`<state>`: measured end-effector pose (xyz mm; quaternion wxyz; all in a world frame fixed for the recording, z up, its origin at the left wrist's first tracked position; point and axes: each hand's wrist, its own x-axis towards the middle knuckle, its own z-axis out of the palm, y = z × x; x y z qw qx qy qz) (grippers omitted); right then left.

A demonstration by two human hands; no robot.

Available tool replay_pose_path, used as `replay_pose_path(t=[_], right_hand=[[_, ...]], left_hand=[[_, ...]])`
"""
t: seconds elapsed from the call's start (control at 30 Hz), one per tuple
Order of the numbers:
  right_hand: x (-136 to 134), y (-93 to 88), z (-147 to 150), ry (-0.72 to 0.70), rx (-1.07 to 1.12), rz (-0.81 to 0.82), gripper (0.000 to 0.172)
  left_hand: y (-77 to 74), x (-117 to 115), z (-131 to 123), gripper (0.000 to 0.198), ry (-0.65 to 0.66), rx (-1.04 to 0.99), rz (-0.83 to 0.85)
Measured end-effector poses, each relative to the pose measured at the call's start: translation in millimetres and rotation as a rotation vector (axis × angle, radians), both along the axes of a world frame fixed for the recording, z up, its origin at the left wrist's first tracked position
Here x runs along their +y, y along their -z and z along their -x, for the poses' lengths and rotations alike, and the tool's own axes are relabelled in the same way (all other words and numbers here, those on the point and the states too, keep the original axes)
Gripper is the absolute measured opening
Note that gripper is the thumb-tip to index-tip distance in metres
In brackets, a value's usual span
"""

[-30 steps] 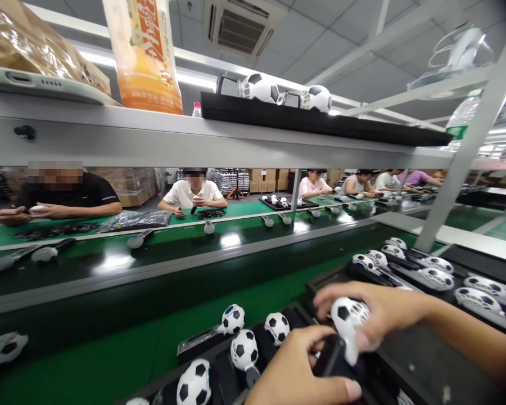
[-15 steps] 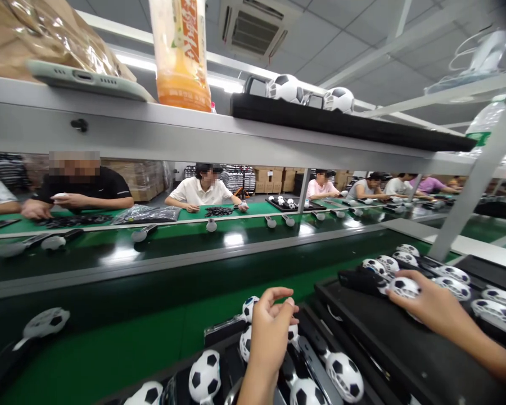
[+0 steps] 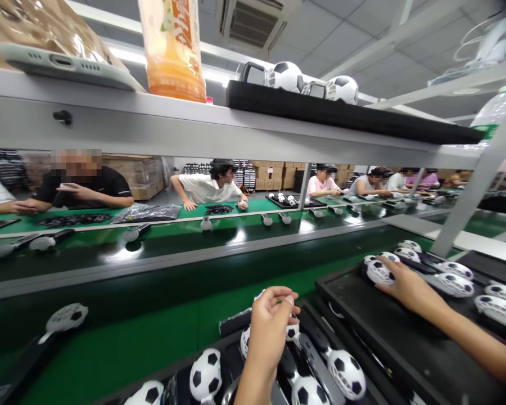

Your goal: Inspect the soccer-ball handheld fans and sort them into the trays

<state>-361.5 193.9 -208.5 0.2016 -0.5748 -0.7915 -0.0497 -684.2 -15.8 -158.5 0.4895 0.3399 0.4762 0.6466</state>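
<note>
My right hand [image 3: 411,288] is closed around a white and black football-patterned ball head [image 3: 379,272] on the black tray [image 3: 362,315] at the right. Similar ball heads [image 3: 453,284] with dark handles lie beside it in that tray. My left hand [image 3: 270,326] hovers over the nearer tray, fingers loosely curled and apart, with nothing visible in them. Below and around it lie several football-patterned pieces [image 3: 205,374] with dark handles, partly hidden by my wrist and forearm.
A green conveyor belt [image 3: 152,320] carries another football-headed piece [image 3: 67,318] at left. Overhead, a shelf [image 3: 152,121] holds a phone [image 3: 71,67], an orange drink bottle [image 3: 172,56] and a black tray [image 3: 341,115]. A slanted post [image 3: 468,185] stands at right. Co-workers [image 3: 213,183] sit across the line.
My right hand has moved left and slightly up with the ball head, now in among the other pieces at the tray's far side. My left hand has barely moved.
</note>
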Motion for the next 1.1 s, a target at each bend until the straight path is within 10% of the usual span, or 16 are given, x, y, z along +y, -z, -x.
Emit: replay_pose_path(t=[0.13,0.37,0.5,0.77,1.1], right_hand=[[17.0,20.3,19.9,-0.053,-0.024,0.072,0.065],[10.2,-16.9,101.3,-0.210,0.055,0.107,0.047],[-18.0,-6.8,184.7,-0.475,0.120,0.285,0.048],[-44.8,46.1,274.5,-0.262,0.084,0.492,0.029],[-96.8,-70.6,235.6,-0.294,0.228,0.285,0.036]], left_hand=[[-1.6,-1.5,7.1,0.018,-0.138,-0.111,-0.029],[-1.9,-8.3,39.4,0.012,-0.590,-0.502,-0.130],[-3.3,-9.5,39.7,0.010,-0.590,-0.524,-0.147],[-8.9,-15.0,36.7,0.008,-0.502,-0.484,-0.135],[15.6,-10.2,21.3,0.049,-0.349,0.740,-0.014]])
